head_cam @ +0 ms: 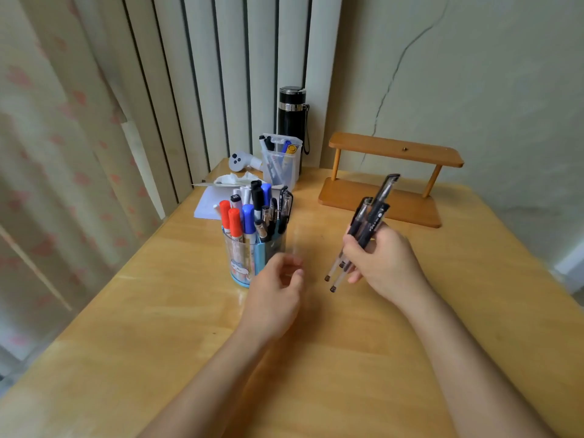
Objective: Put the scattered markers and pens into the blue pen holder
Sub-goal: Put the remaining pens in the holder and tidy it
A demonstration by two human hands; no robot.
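Fingers of the right hand (384, 263) clasped a bundle of black pens (363, 230) above the desk (347, 358), caps tilted up and away. The left hand (278, 290), blurred, hung loosely open and empty just beside the blue pen holder (249, 257), already crowded with markers (240, 216).

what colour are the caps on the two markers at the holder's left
Red caps, clearest in the head view.

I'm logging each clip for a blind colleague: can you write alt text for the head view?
The right hand grips a bundle of black pens above a wooden table, beside a blue pen holder already crowded with markers. The left hand, blurred, hovers by the holder's base; whether it holds anything is unclear.
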